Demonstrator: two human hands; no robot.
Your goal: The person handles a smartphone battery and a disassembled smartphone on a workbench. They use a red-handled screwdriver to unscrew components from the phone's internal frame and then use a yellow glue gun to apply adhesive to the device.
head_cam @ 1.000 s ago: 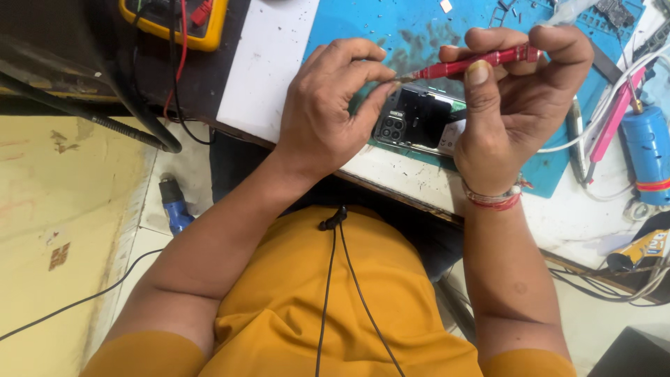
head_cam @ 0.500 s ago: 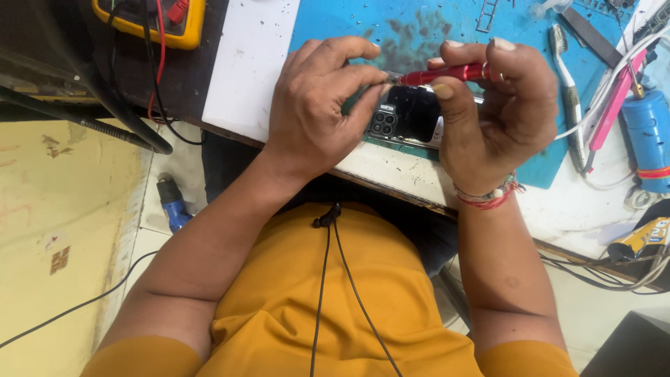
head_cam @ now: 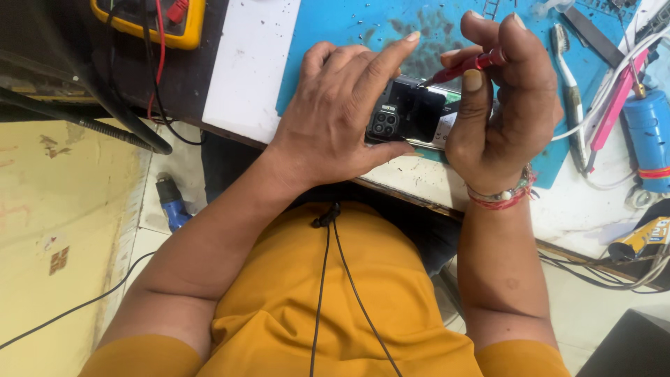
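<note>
A black phone [head_cam: 412, 112] lies back side up on the blue work mat [head_cam: 349, 28], its camera cluster toward me. My left hand [head_cam: 342, 115] grips the phone's left end, thumb under its near edge and index finger stretched over the top. My right hand [head_cam: 502, 98] holds a thin red screwdriver [head_cam: 467, 66], whose metal tip touches the phone's upper edge.
A yellow multimeter [head_cam: 150, 21] with red and black leads sits at the back left. A white sheet [head_cam: 251, 63] lies beside the mat. A toothbrush [head_cam: 569, 84], a pink tool [head_cam: 618, 91], a blue cylinder [head_cam: 649, 136] and cables crowd the right. A small blue object [head_cam: 171, 202] lies on the floor.
My right hand has tilted the red screwdriver down so its tip meets the phone's edge. My left hand has shifted its grip, index finger extended. The view has drifted slightly.
</note>
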